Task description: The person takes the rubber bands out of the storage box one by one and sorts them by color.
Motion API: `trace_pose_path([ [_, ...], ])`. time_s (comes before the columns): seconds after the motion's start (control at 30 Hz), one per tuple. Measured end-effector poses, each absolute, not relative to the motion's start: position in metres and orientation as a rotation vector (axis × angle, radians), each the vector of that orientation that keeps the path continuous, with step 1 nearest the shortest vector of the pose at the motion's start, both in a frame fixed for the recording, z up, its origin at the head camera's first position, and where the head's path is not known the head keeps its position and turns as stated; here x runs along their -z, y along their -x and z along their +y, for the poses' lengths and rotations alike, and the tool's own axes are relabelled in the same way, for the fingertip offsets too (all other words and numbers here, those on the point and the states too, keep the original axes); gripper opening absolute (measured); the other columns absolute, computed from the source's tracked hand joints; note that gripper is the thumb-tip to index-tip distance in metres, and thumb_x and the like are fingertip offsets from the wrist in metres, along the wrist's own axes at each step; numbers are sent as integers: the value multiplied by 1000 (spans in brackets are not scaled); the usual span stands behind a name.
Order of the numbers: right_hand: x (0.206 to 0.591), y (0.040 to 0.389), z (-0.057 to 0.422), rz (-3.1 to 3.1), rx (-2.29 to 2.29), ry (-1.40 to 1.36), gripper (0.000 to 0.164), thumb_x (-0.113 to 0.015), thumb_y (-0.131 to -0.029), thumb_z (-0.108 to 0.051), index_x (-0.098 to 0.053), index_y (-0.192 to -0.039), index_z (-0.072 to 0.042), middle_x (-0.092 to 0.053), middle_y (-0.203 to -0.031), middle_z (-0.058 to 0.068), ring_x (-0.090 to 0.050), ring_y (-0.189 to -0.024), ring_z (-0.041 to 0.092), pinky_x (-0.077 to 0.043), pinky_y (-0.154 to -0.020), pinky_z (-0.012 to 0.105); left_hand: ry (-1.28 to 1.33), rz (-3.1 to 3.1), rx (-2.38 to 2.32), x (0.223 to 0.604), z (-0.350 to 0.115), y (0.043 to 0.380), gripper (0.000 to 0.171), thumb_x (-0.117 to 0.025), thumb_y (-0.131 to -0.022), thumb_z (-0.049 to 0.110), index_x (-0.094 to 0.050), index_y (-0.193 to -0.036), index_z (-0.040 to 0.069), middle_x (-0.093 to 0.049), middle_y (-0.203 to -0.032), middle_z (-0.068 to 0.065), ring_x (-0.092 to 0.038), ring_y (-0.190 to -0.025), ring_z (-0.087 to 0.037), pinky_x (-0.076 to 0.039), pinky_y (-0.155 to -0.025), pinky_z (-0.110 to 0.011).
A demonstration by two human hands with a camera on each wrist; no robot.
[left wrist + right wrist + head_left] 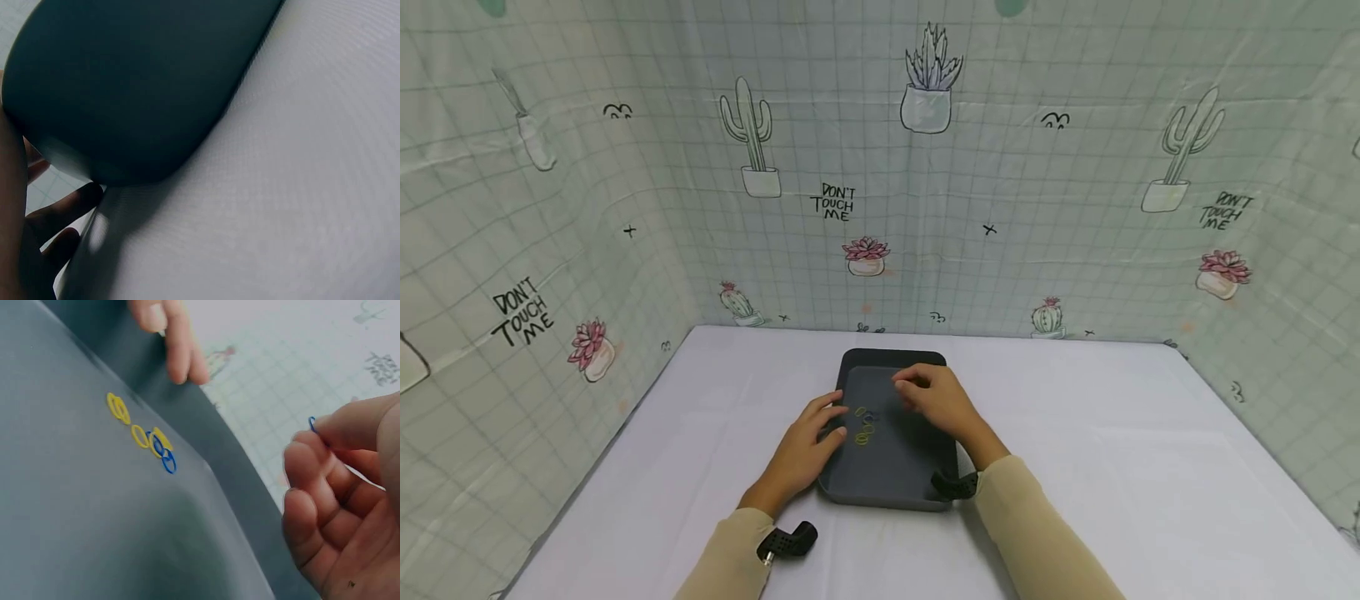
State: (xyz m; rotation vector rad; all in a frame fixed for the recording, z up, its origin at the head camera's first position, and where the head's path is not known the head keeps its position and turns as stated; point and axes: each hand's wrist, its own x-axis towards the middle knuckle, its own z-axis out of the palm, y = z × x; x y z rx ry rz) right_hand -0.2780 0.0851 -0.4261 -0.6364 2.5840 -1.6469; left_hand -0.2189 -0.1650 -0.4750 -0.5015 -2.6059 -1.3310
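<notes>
A dark grey rectangular tray (887, 475) lies on the table. Small yellow rings (140, 436) and blue rings (169, 462) are gathered on its floor near the left wall, some overlapping. My right hand (934, 402) is raised over the tray's right part, pinching one small blue ring (312, 424) between thumb and fingertip. At the left rim rests my left hand (808, 446), its fingers loosely extended and spread over the edge. Seen from the left wrist, fingers (69, 209) lie by the tray's dark outer side (137, 94).
White cloth covers the table (1075, 433) around the tray. Behind and to both sides rises a curtain (1000, 192) printed with a grid and potted cacti. Each wrist wears a black camera mount (790, 540).
</notes>
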Motion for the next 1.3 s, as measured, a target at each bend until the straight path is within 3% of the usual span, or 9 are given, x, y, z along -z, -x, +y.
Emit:
trace_pose_path([
  [0.17,429,273,96,2489,1786,553,20,-65,-99,-21,-73,-112,-9,-70,-99,20,-66,-79,24,-57,-72,36,490,-2612,1345,476,-168,216,37,-61,-101,16,-61,-136,6,-40,-156,1,-34,-145,-25,-39,-110,-52],
  [0.4,429,267,106,2432,1940,462,22,-67,-98,-20,-71,-113,-4,-69,-95,18,-68,-80,26,-57,-72,37,466,-2617,1351,478,-169,212,37,-62,-100,15,-61,-136,6,-40,-156,1,-33,-145,-25,-36,-111,-53],
  [0.53,418,267,112,2397,1979,442,20,-65,-98,-12,-69,-112,3,-69,-94,22,-68,-78,27,-58,-70,37,470,-2602,1352,478,-170,212,36,-62,-100,15,-62,-135,6,-41,-156,0,-34,-145,-25,-36,-112,-53],
  [0.83,426,277,132,2363,2079,391,27,-68,-97,-14,-65,-112,8,-69,-86,12,-66,-72,19,-56,-63,30,488,-2609,1356,477,-168,216,37,-61,-101,17,-61,-137,6,-39,-157,1,-32,-146,-26,-33,-113,-54],
  [1.3,438,278,158,2404,2049,176,35,-68,-97,-17,-66,-121,9,-70,-92,9,-65,-76,18,-57,-68,28,489,-2619,1368,474,-166,218,37,-61,-101,17,-61,-136,6,-39,-157,2,-32,-146,-25,-35,-112,-53],
])
